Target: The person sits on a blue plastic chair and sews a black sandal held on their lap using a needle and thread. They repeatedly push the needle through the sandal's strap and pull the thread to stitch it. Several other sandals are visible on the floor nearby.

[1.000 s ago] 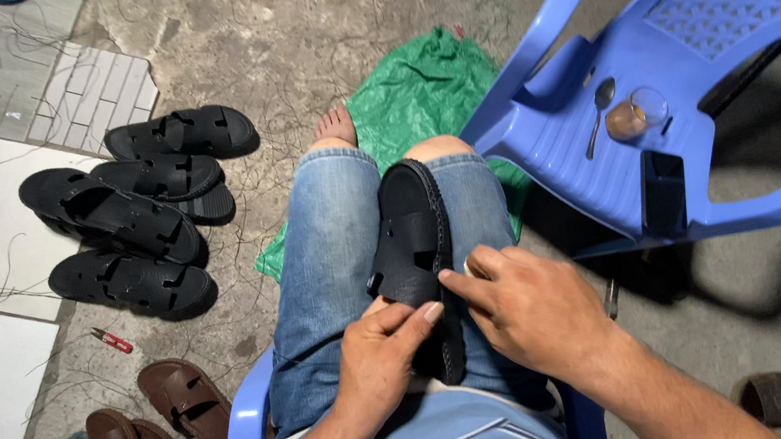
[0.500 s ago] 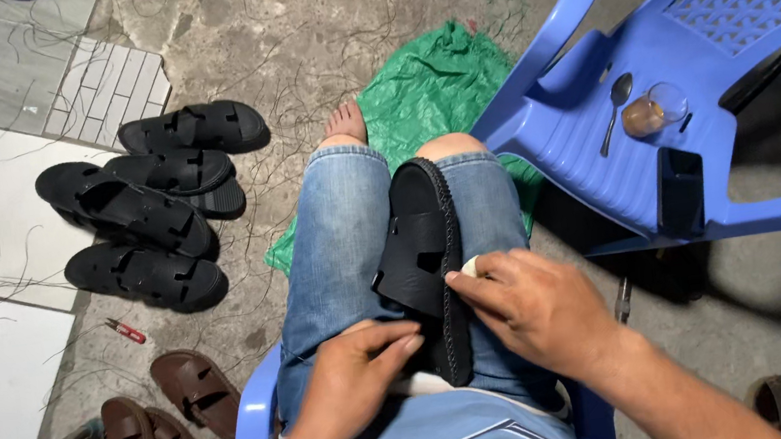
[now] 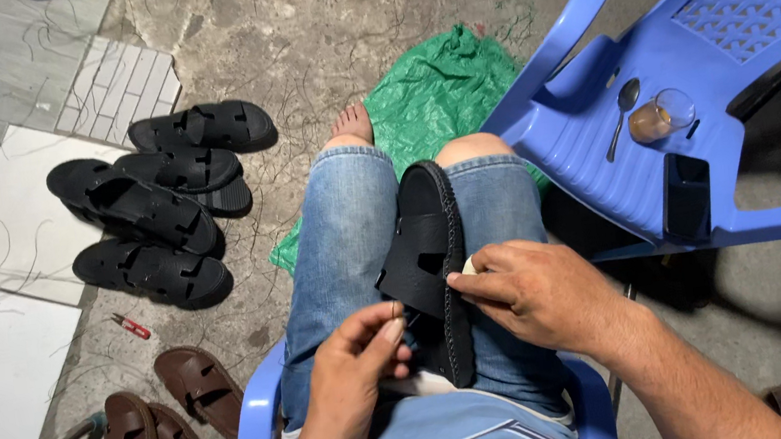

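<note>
Head view | black sandal (image 3: 430, 254) on lap | right hand (image 3: 539, 296) grip at its edge

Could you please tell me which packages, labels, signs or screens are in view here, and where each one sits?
Phone: flat on the blue plastic chair seat, near its front edge, beside a glass of brown drink; a dark rectangle with its screen unlit.
Green plastic bag: crumpled on the concrete floor beyond the person's knees; plain, with no label visible.
No signs or labels show.
</note>
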